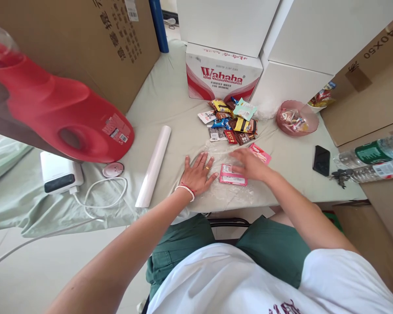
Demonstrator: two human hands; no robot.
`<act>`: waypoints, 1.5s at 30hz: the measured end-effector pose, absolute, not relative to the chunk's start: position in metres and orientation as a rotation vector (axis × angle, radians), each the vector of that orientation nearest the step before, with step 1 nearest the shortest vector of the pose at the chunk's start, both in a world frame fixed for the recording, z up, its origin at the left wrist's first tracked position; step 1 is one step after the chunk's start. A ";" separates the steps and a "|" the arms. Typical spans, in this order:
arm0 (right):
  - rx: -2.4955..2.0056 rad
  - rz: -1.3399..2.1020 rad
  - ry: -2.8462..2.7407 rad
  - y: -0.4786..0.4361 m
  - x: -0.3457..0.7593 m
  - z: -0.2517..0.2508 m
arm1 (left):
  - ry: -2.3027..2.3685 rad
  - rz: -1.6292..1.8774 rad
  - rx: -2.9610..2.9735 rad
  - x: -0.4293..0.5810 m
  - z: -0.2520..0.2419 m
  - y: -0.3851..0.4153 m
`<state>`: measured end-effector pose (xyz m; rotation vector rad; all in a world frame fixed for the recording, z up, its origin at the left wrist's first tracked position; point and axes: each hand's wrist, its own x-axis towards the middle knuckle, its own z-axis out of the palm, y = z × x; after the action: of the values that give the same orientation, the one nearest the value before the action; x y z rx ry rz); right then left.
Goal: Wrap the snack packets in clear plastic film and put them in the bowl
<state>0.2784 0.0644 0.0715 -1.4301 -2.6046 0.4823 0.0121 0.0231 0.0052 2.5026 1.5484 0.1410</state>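
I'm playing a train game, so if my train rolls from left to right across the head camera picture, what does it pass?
Red bottle → white roll → left hand → right hand → pink bowl → black phone → clear bottles.

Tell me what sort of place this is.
Probably a room at home: a pale green fabric tablecloth, a heap of small colourful snack packets, and a large red plastic bottle.

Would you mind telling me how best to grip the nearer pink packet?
Probably pinch the pink packet by its near and far edges, coming from above with the right hand: it lies flat, and that hand reaches over its right end.
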 end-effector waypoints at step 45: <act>-1.859 0.176 -1.860 0.022 0.392 0.066 | 1.665 0.127 2.154 0.012 0.018 0.006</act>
<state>0.3922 0.0223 0.0665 -1.8587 -1.8597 0.1756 0.0116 0.0060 0.0177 2.1544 1.6646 0.1274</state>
